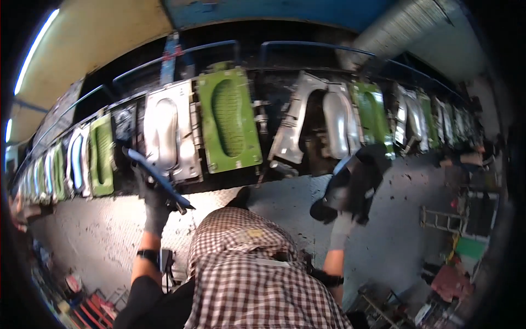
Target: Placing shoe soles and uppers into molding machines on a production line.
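My left hand [154, 204], in a dark grey glove, is closed around a thin blue-and-black piece [160, 176], seen nearly edge-on and shaped like a shoe sole. It sits in front of an open mould with a silver sole-shaped form [164, 131] and a green sole-shaped cavity plate [230, 123]. My right hand [343, 225], in a lighter grey glove, grips black, floppy, sole-like pieces [366, 178]. They are smeared by motion, so their exact kind is unclear. Behind them stands another opened mould with a silver frame [298, 120], a silver form [337, 123] and a green plate [372, 118].
More green and silver moulds [101, 156] line the bench, curving away on both sides. A blue rail [323, 45] runs behind them. Dark scraps lie on the metal floor [274, 205]. A metal rack [445, 219] stands at right, red bars [93, 312] at lower left.
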